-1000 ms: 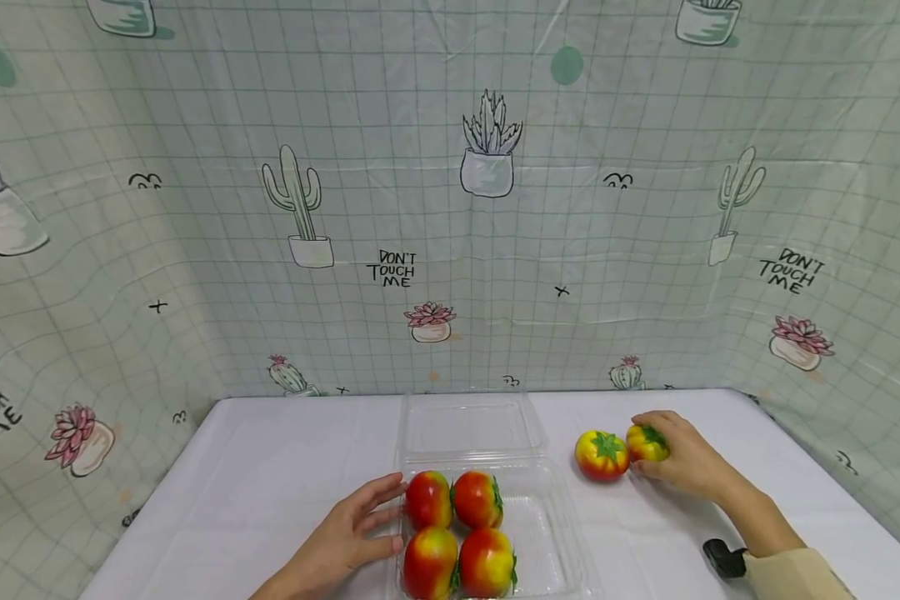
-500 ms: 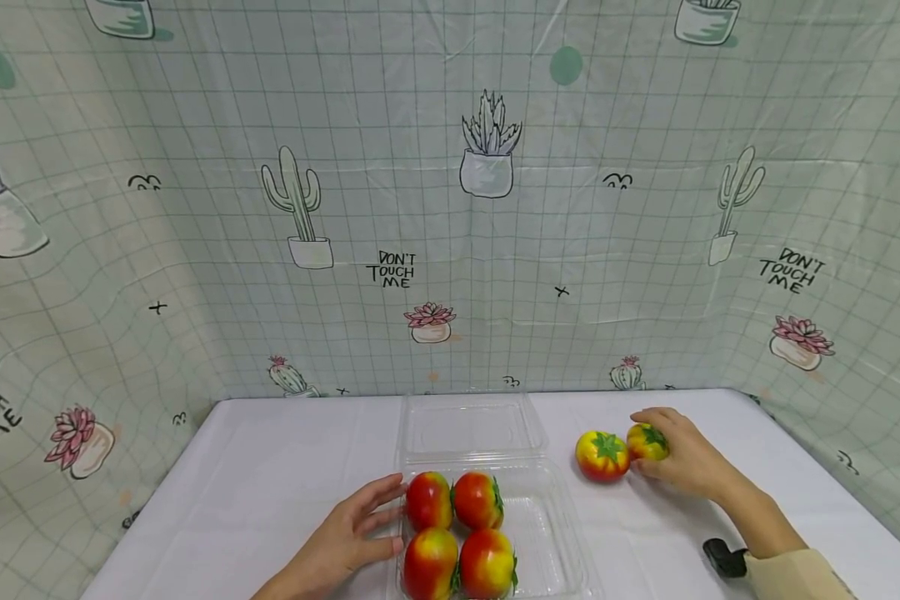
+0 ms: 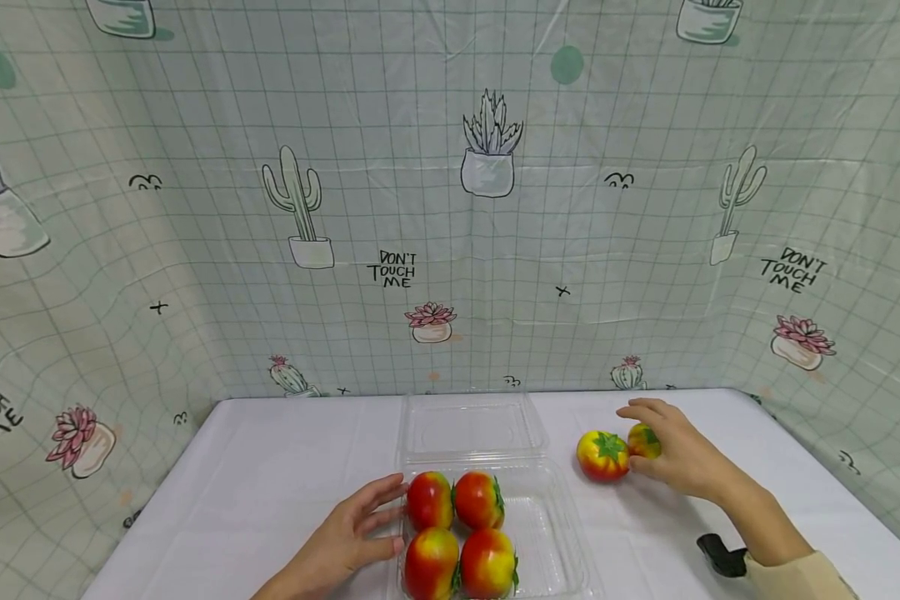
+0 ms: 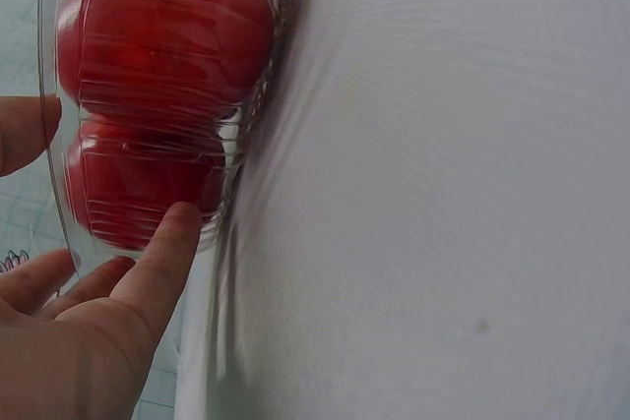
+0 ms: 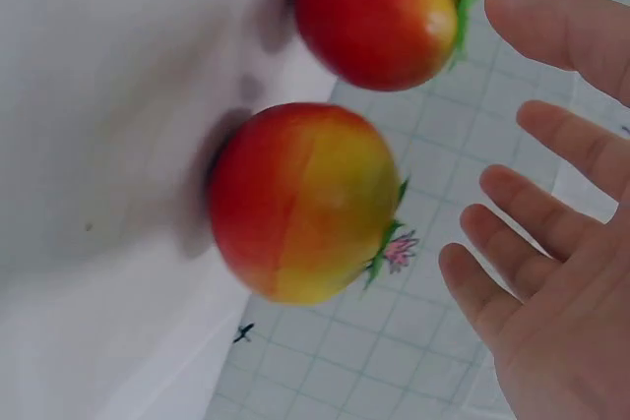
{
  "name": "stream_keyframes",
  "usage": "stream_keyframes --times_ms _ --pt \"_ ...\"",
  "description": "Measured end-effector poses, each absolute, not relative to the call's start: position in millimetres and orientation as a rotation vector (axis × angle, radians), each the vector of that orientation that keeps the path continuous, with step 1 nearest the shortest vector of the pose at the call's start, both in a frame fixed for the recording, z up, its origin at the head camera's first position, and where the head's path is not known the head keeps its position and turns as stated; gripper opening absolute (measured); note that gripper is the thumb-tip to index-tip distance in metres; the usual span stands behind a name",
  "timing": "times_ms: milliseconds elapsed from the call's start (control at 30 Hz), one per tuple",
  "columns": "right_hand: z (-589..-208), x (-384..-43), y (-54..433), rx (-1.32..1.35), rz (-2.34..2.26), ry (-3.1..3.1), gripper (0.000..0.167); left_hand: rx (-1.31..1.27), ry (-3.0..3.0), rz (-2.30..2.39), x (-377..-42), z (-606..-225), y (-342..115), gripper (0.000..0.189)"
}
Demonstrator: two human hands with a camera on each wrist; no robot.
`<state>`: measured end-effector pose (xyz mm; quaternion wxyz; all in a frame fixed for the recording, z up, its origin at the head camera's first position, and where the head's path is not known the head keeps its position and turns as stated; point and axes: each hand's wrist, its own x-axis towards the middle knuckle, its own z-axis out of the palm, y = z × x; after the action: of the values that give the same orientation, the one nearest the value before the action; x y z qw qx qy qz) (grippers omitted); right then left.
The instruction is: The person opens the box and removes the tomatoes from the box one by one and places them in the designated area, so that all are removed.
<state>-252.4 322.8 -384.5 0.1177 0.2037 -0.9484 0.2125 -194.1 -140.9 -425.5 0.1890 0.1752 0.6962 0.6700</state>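
My left hand point(image 3: 352, 533) rests with its fingertips along the left wall of a clear plastic clamshell box point(image 3: 543, 533). In the left wrist view one fingertip touches the ribbed side, and red tomatoes point(image 4: 162, 36) show through it. Several red-yellow tomatoes point(image 3: 487, 562) lie in the box's left part. To the right, on the table, sit two more: a front tomato point(image 3: 602, 458) and a rear tomato point(image 3: 643, 442), green leaves upward. My right hand point(image 3: 675, 450) hovers above the rear tomato, fingers spread and apart from both tomatoes in the right wrist view.
The box's lid point(image 3: 471, 425) lies folded back flat behind it. A white cloth covers the table point(image 3: 292, 450). A printed curtain point(image 3: 450, 208) stands close behind and at both sides. A black wrist device point(image 3: 722, 557) sits by the right sleeve point(image 3: 802, 575).
My right hand has let go of the rear tomato and shifted slightly up and left over it. The left hand and the box have stayed in place.
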Motion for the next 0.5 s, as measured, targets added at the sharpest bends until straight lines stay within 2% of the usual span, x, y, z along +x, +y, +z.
stream_keyframes --times_ms 500 --pt "-369 -233 283 0.714 0.616 -2.705 0.055 0.492 1.964 1.877 -194 -425 -141 0.074"
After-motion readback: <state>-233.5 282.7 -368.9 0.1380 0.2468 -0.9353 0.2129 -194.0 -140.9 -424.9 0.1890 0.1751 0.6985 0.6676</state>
